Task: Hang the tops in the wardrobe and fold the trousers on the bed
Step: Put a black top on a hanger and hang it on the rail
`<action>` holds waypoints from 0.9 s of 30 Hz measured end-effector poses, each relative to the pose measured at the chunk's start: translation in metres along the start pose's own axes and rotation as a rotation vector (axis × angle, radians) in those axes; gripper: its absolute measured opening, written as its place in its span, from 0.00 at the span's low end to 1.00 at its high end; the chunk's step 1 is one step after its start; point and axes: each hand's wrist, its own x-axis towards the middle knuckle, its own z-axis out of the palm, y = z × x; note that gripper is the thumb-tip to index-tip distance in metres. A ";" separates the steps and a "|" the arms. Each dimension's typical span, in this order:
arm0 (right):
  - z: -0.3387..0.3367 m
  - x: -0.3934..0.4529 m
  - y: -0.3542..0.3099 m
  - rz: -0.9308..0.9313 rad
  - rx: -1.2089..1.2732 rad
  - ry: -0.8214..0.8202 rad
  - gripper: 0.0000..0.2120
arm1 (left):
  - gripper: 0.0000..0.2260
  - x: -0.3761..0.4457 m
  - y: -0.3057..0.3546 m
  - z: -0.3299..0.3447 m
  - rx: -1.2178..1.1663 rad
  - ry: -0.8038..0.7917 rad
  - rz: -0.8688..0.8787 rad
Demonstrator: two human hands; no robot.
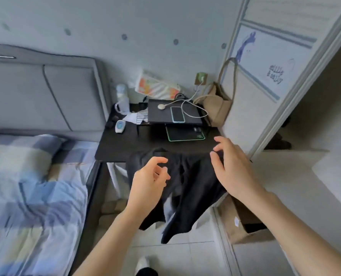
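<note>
A black garment hangs over the near edge of a black bedside desk, its cloth draping toward the floor. My left hand hovers in front of the garment's left part, fingers loosely curled and holding nothing. My right hand reaches over the garment's right top corner with spread, bent fingers; whether the fingertips touch the cloth is unclear. The bed with a blue checked cover lies at the left. The wardrobe stands at the right, its sliding door drawn aside.
On the desk sit a closed laptop with a phone and charging cable, a water bottle, a small white device and a mouse pad. A beige tote bag hangs by the wardrobe. A cardboard box stands on the floor.
</note>
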 end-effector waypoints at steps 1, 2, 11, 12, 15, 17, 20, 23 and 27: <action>0.015 -0.004 -0.023 -0.044 0.041 -0.046 0.20 | 0.09 -0.019 -0.015 -0.022 -0.011 0.066 -0.058; 0.030 -0.010 -0.048 -0.082 0.081 -0.089 0.19 | 0.09 -0.040 -0.030 -0.046 -0.021 0.136 -0.108; 0.141 -0.057 -0.218 -0.349 0.301 -0.406 0.16 | 0.08 -0.165 -0.131 -0.180 0.005 0.422 -0.412; 0.152 -0.062 -0.233 -0.365 0.319 -0.442 0.16 | 0.08 -0.176 -0.146 -0.191 0.015 0.426 -0.445; 0.196 -0.082 -0.288 -0.426 0.319 -0.572 0.16 | 0.08 -0.214 -0.190 -0.232 0.035 0.467 -0.568; 0.236 -0.098 -0.330 -0.425 0.310 -0.689 0.15 | 0.08 -0.241 -0.232 -0.264 0.020 0.492 -0.690; 0.285 -0.119 -0.370 -0.387 0.278 -0.819 0.14 | 0.09 -0.271 -0.287 -0.295 -0.023 0.497 -0.872; 0.345 -0.140 -0.403 -0.337 0.261 -0.958 0.13 | 0.10 -0.292 -0.350 -0.322 -0.049 0.439 -1.052; 0.422 -0.170 -0.425 -0.187 0.254 -1.140 0.11 | 0.13 -0.300 -0.421 -0.341 -0.090 0.379 -1.200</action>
